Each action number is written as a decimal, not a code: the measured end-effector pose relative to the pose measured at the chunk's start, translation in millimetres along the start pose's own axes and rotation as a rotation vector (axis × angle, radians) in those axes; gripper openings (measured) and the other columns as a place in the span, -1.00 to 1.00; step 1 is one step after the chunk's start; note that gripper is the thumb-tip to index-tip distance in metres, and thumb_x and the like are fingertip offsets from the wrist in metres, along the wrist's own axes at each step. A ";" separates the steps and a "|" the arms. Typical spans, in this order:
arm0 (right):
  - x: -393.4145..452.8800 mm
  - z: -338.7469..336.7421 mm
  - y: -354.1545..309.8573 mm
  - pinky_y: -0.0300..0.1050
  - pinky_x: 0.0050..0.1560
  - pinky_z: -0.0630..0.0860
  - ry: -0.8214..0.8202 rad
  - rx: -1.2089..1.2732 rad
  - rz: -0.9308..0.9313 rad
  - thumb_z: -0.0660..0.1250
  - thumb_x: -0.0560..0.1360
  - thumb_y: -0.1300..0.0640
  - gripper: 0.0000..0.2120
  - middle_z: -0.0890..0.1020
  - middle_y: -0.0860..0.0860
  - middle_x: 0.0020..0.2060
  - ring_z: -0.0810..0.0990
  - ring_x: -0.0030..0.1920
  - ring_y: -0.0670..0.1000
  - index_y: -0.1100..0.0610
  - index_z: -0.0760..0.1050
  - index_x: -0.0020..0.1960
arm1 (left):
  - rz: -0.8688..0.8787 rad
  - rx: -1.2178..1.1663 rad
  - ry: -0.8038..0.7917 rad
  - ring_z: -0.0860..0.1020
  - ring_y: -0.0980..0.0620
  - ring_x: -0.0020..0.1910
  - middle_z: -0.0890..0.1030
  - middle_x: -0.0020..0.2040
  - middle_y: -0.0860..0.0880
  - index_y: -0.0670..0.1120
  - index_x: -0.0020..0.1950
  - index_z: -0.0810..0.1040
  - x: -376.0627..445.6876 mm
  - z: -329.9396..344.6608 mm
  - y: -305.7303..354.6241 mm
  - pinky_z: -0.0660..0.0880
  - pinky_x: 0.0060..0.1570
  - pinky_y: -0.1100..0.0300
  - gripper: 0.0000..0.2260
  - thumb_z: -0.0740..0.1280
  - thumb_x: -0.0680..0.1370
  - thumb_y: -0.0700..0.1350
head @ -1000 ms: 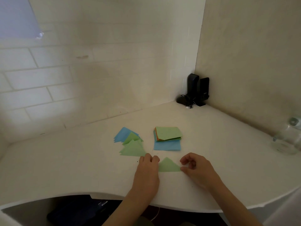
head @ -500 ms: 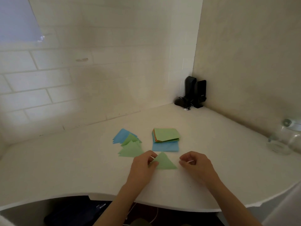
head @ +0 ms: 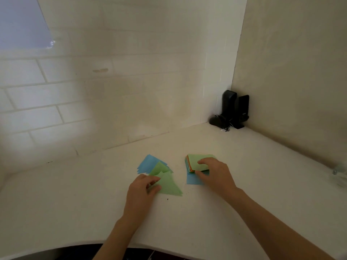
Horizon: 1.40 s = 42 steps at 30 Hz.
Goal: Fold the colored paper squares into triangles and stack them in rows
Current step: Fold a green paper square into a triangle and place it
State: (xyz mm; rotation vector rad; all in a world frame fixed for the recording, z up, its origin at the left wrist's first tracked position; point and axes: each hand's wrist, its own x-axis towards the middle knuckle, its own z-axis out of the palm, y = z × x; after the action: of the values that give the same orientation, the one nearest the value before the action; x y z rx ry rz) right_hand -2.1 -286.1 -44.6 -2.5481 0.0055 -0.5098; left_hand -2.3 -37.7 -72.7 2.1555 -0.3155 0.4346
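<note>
A folded green triangle (head: 170,185) lies on the white counter, and my left hand (head: 143,189) pinches its left edge, setting it over the row of folded triangles. That row holds other green triangles (head: 159,168) and blue triangles (head: 148,162) behind them. To the right sits a stack of paper squares (head: 197,162) with a green sheet on top, orange edges showing, and a blue square (head: 193,180) sticking out underneath. My right hand (head: 216,174) rests on the stack, thumb at its front edge and fingers on the top sheet.
The white counter (head: 93,194) runs into a tiled wall corner, where black speakers (head: 233,109) stand. A clear glass object (head: 339,173) sits at the far right edge. The counter's curved front edge is just below my forearms.
My left hand carried the green triangle left and back onto the row of triangles. My right hand let go of it and moved up onto the stack of squares.
</note>
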 end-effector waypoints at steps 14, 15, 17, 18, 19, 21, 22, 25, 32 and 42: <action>8.4 17.0 -6.3 -0.05 0.10 0.20 0.093 -0.196 0.077 0.26 0.50 0.06 -0.83 0.64 -0.16 0.02 0.53 0.05 -0.07 -0.05 0.64 -0.11 | -0.048 -0.006 0.051 0.45 0.18 -0.22 0.51 -0.18 0.10 0.01 -0.14 0.61 6.9 2.8 -9.1 0.31 -0.24 0.47 -0.79 0.55 0.30 -0.18; 7.7 15.7 -7.5 -0.06 0.10 0.18 0.106 -0.187 0.085 0.28 0.49 0.06 -0.84 0.65 -0.16 -0.02 0.53 0.04 -0.07 -0.06 0.64 -0.14 | -0.048 -0.007 0.056 0.46 0.17 -0.22 0.51 -0.18 0.09 0.00 -0.15 0.61 6.5 2.3 -9.0 0.31 -0.23 0.46 -0.79 0.55 0.30 -0.17; 6.1 11.3 -8.6 -0.09 0.09 0.17 0.110 -0.136 0.107 0.33 0.47 -0.01 -0.89 0.65 -0.18 -0.06 0.52 0.01 -0.09 -0.09 0.64 -0.15 | -0.042 -0.005 0.066 0.46 0.16 -0.22 0.52 -0.19 0.09 0.02 -0.16 0.60 5.9 1.7 -8.3 0.33 -0.23 0.43 -0.78 0.55 0.29 -0.17; 5.1 8.5 -8.4 -0.11 0.09 0.18 0.110 -0.098 0.122 0.36 0.45 -0.05 -0.90 0.65 -0.19 -0.06 0.51 0.00 -0.10 -0.10 0.64 -0.14 | -0.038 -0.010 0.069 0.47 0.16 -0.22 0.52 -0.19 0.09 0.02 -0.16 0.60 5.3 1.3 -7.9 0.34 -0.22 0.40 -0.78 0.55 0.29 -0.18; 4.0 5.0 -7.9 -0.12 0.08 0.21 0.115 -0.064 0.136 0.38 0.43 -0.08 -0.90 0.64 -0.20 -0.07 0.51 -0.01 -0.11 -0.10 0.64 -0.14 | -0.036 -0.016 0.069 0.47 0.15 -0.22 0.52 -0.19 0.10 0.03 -0.16 0.59 4.4 0.9 -7.0 0.35 -0.22 0.37 -0.77 0.55 0.29 -0.18; 1.4 -4.7 -6.5 -0.08 0.09 0.32 0.148 -0.030 0.138 0.41 0.40 -0.09 -0.90 0.65 -0.18 -0.11 0.54 -0.03 -0.09 -0.10 0.64 -0.16 | -0.027 -0.013 0.066 0.47 0.13 -0.20 0.52 -0.18 0.11 0.05 -0.14 0.59 2.2 -0.5 -4.6 0.35 -0.21 0.34 -0.76 0.55 0.30 -0.18; -0.3 -11.3 -5.6 -0.03 0.08 0.39 0.178 -0.022 0.118 0.43 0.39 -0.07 -0.92 0.66 -0.17 -0.13 0.57 -0.06 -0.08 -0.09 0.64 -0.18 | -0.020 -0.003 0.066 0.46 0.12 -0.18 0.52 -0.17 0.12 0.06 -0.13 0.58 1.2 -1.5 -2.9 0.34 -0.21 0.34 -0.75 0.55 0.30 -0.17; -12.1 -36.4 -2.1 0.06 0.01 0.47 0.282 0.010 0.025 0.47 0.37 0.01 -0.96 0.66 -0.14 -0.19 0.59 -0.11 -0.05 -0.07 0.62 -0.23 | 0.028 0.045 0.089 0.42 0.08 -0.11 0.50 -0.13 0.10 0.03 -0.05 0.57 -5.7 -1.3 7.3 0.31 -0.15 0.44 -0.70 0.54 0.31 -0.18; -75.8 -57.4 10.3 -0.08 -0.13 0.41 0.227 -0.144 -0.191 0.48 0.35 0.00 -0.92 0.61 -0.21 -0.21 0.55 -0.17 -0.12 -0.09 0.57 -0.23 | 0.384 0.024 -0.075 0.39 0.17 0.07 0.42 0.02 0.09 0.03 0.07 0.50 -37.5 31.6 70.9 0.32 0.09 0.40 -0.73 0.44 0.41 -0.13; -114.6 -37.3 27.0 -0.04 -0.17 0.46 0.058 -0.104 -0.096 0.19 0.34 -0.26 -0.70 0.60 -0.23 -0.27 0.57 -0.19 -0.10 -0.09 0.57 -0.28 | 0.438 0.066 -0.369 0.42 0.18 0.09 0.50 0.07 0.11 -0.01 0.07 0.50 -57.8 70.5 77.3 0.38 0.11 0.26 -0.76 0.29 0.47 0.07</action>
State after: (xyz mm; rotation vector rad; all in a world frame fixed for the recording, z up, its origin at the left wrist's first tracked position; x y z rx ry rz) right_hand -119.2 -316.0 -69.9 -2.6433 -0.0719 -0.6360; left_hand -70.3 -135.8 -78.9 2.2223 -1.0030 0.2864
